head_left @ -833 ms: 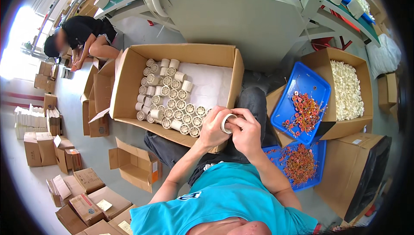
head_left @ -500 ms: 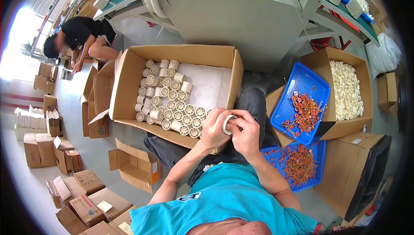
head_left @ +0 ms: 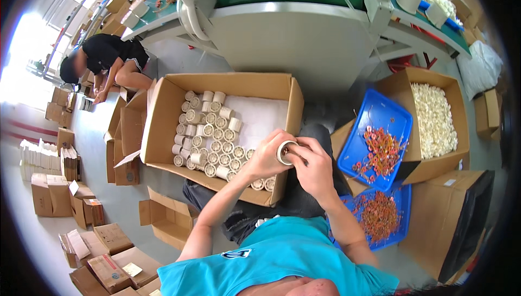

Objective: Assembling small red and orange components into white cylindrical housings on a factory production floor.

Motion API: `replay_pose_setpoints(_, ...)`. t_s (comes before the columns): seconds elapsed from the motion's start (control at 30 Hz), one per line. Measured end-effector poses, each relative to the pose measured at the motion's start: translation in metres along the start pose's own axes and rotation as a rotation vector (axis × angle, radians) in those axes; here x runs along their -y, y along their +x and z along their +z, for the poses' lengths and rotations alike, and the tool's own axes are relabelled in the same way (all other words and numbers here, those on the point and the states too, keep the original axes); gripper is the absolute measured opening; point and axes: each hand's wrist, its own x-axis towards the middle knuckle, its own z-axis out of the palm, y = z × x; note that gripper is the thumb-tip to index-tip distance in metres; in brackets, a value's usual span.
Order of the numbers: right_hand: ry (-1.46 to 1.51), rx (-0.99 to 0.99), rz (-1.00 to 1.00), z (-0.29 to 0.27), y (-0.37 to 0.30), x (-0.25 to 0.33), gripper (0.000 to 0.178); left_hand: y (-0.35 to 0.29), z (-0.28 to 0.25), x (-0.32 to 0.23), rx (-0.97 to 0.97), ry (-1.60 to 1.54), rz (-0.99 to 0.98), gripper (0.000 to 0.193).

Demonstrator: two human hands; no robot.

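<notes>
My left hand (head_left: 265,159) is wrapped round a short white plastic cylinder (head_left: 279,155), its open end tilted up toward me. Thumb and fingers of my right hand (head_left: 315,170) reach into that opening, where something small and reddish-brown shows; what the fingertips grip is hidden. Both hands are over the near right corner of a cardboard box (head_left: 230,83). Inside the box, many similar white cylinders (head_left: 216,147) stand or lie on a white sheet (head_left: 260,112). To my right, small orange-and-red wired parts (head_left: 381,152) lie in a blue tray (head_left: 374,105).
Under that tray is a second blue tray (head_left: 405,209) of wired parts. A carton (head_left: 455,87) of small white pieces stands behind it. A grey machine (head_left: 287,41) rises ahead. Cartons (head_left: 165,220) sit at left, where another person (head_left: 111,60) crouches.
The cylinder has tipped so that its opening now faces up at me, showing its inside. My right fingers have shifted at the rim. The whole view has moved slightly.
</notes>
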Motion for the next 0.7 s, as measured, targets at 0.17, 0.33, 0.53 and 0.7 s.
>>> replay_pose_setpoints(0.17, 0.096, -0.138, 0.096, -0.025, -0.013, -0.019, 0.03, 0.094, -0.065, 0.045, -0.244, 0.099, 0.034, 0.065)
replay_pose_setpoints(0.33, -0.024, -0.034, 0.286, -0.039, -0.058, -0.064, 0.032, 0.259, -0.134, 0.095, -0.601, 0.517, 0.297, 0.064)
replay_pose_setpoints(0.53, -0.091, -0.074, 0.441, -0.049, -0.083, -0.076, 0.033, 0.351, -0.192, 0.163, -0.658, 0.975, 0.142, 0.066)
replay_pose_setpoints(0.7, -0.281, -0.264, 0.479, -0.081, -0.086, -0.118, 0.032, 0.343, -0.18, 0.173, -0.822, 1.114, 0.163, 0.075)
